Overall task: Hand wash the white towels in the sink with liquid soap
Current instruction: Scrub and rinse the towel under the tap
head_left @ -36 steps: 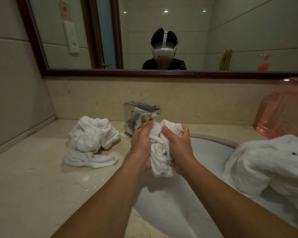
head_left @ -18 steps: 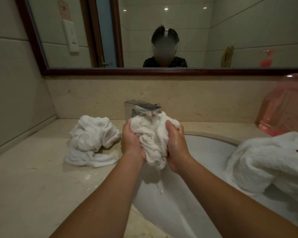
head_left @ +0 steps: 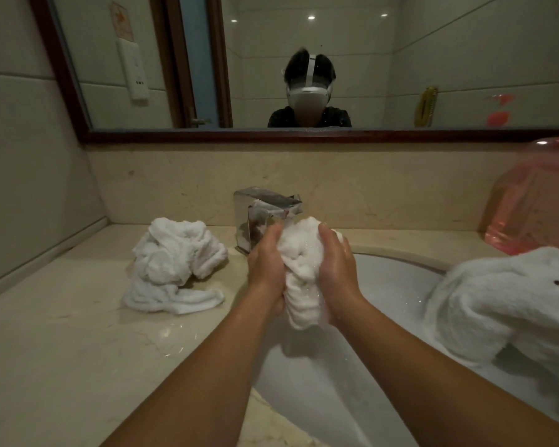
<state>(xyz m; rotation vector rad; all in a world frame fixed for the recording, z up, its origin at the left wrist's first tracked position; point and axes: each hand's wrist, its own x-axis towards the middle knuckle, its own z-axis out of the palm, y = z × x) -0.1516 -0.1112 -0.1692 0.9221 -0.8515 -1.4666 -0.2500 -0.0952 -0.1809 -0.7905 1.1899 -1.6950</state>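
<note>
Head view: the left hand [head_left: 267, 269] and right hand [head_left: 338, 269] face each other with a bunched white towel [head_left: 300, 253] squeezed between the palms. The grip is clamped on that towel from both sides, fingers curved up around its upper bulge. The cloth swells out above the fingertips, and its lower end hangs beneath the heels of the hands in tight folds. Small shining drops speckle the cloth and the right wrist.

Directly below the grip lies the white basin of the sink [head_left: 384, 291], which runs on toward the near right. Just behind the grip stands the chrome faucet [head_left: 255, 214]; whether its spout touches the cloth I cannot tell. Left of the grip, well clear of it, a second towel [head_left: 175, 262] lies crumpled on the beige counter [head_left: 62, 333]. Wet glints show on the stone between it and the left forearm.

Right of the grip, a larger third towel [head_left: 497, 304] is draped over the sink's rim, with a small dark spot near its upper edge. Behind that towel, far right of the grip, a translucent pink container [head_left: 530, 214] stands on the counter. It is cropped by the frame edge and blurred, but it is probably the liquid soap. Above and behind the grip, a dark-framed mirror [head_left: 433, 75] reflects a person wearing a white headset [head_left: 309, 96].
</note>
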